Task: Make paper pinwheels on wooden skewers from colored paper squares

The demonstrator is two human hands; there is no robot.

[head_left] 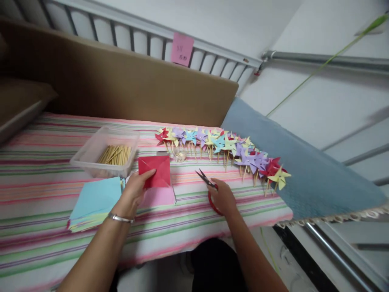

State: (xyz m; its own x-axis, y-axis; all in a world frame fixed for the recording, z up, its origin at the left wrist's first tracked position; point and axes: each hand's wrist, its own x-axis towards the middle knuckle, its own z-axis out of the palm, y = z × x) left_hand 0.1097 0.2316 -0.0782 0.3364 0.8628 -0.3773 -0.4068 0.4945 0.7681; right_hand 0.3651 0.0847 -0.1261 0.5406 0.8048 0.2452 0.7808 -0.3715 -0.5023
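A square of red paper (161,170) with diagonal crease lines is pinched in my left hand (136,188), thumb on top. Under it, pink paper (158,197) lies on the striped cloth. My right hand (223,196) grips red-handled scissors (204,177), their dark blades slightly apart and pointing up and left toward the red paper, not touching it. Left of my left hand is a stack of coloured paper (95,200), light blue on top. Just beyond the red paper stands a small clear dish (179,155) with tiny pieces I cannot make out.
Many paper pinwheels (219,142) on sticks line the back right of the striped tablecloth (188,219). A clear plastic box (88,156) holds wooden sticks (115,155). Behind stands a cardboard panel (136,85); a pink note (182,48) hangs above it. Blue cloth (291,162) slopes away at right.
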